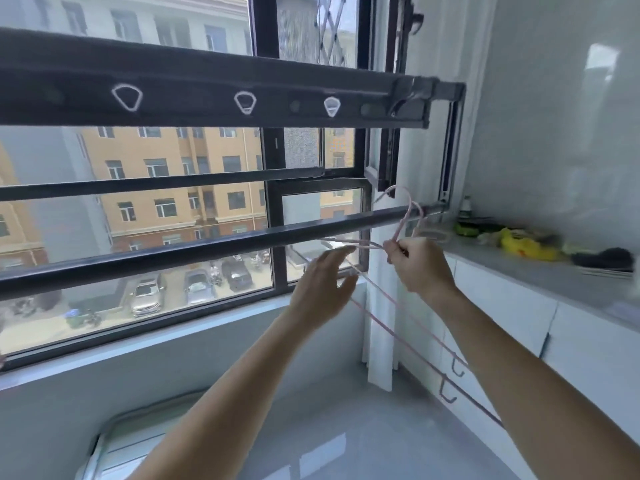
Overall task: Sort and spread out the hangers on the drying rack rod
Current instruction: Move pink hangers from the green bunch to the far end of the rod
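Pinching the necks of a few pink hangers (404, 220) just below their hooks, the right hand (420, 268) has its fingers curled tight round the thin wire. The hooks rise across the dark rod (173, 252) near its right end; one arches above it, and I cannot tell whether any of them rests on it. The hangers' long arms slant down and to the right, passing behind the right forearm.

The left hand (323, 289) reaches in just beside the right, fingers straight and a little spread, thumb held apart below. Its fingertips lie at the wire where the hangers' shoulders meet the necks, though contact is hard to judge.

Above, a broad dark bar (207, 77) carries three white loops (127, 97) spaced along it. Behind the rack is a window (173, 202). On the right, a pale table (519, 275) along the wall holds a yellow thing (523, 245) and a dark object (606, 256).
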{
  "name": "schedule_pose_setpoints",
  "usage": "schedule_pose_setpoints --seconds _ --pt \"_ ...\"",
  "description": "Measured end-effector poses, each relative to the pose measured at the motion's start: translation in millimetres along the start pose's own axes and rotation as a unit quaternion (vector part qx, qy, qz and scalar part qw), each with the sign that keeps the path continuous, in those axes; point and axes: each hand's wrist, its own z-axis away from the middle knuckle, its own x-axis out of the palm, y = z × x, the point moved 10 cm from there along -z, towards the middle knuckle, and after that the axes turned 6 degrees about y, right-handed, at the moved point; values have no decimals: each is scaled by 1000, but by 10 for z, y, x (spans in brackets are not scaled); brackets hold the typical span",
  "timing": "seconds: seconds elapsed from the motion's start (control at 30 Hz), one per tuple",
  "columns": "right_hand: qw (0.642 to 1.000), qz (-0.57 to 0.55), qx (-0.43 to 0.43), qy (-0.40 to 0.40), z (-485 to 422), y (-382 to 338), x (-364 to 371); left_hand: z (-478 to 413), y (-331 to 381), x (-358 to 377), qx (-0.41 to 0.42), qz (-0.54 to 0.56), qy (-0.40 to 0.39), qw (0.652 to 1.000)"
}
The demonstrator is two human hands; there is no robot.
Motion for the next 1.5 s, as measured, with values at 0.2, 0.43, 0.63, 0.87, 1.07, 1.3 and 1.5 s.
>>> schedule_pose_setpoints --seconds 0.2,0.43,0.63,0.87,1.07,1.3,1.5 --pt "994 105 38 -13 -324 377 163 -61 40 157 -23 8 2 1000" --pt "987 151 39 -28 -370 618 405 -36 -225 30 -62 -18 21 998" --pt "982 170 79 -24 -429 789 394 30 -363 -10 -69 -15 27 997" --pt "913 405 -34 -26 -332 227 200 322 -401 -438 -71 -35 68 995" --pt "932 329 -149 -40 116 -649 654 886 -761 -1520 -153 -36 196 968" --pt "925 196 -280 -168 1025 -1752 1865 1848 -1111 -3156 -180 -348 327 860" --pt "902 123 -347 -224 1753 -2618 2248 2535 -1561 -3820 -386 -554 188 713"
